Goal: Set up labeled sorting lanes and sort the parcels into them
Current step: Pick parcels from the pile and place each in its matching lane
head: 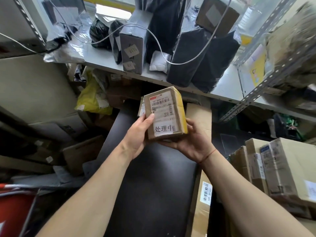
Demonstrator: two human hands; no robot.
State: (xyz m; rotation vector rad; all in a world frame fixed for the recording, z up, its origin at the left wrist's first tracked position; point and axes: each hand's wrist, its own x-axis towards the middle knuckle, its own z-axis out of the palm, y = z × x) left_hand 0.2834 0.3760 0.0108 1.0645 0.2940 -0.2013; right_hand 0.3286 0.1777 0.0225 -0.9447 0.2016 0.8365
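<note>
The left hand gripped the small cardboard parcel by its left edge, thumb on the label – the right hand cupped it from beneath, fingers curled round the right side, below the shelf.

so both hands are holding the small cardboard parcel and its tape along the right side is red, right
Not quite: the tape is yellow, not red. The head view shows the left hand and right hand both holding the small cardboard parcel, with yellow tape running along its right side.
</note>
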